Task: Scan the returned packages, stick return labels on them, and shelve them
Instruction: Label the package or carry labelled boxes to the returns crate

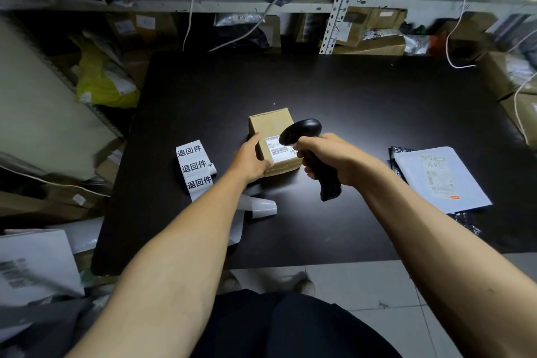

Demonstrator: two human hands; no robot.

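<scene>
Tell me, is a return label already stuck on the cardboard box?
No. The cardboard box shows only its white shipping label, while the return labels lie in a strip on the table to its left.

We've got a small cardboard box (270, 132) on the black table (363, 102), L hand (251, 158) holding its near-left corner. R hand (334, 158) grips a black scanner (308, 151), head just over the box's barcode label (279, 150). Return-label strip (194, 167) lies left of the box, grey mailer (438, 180) well to the right.
</scene>
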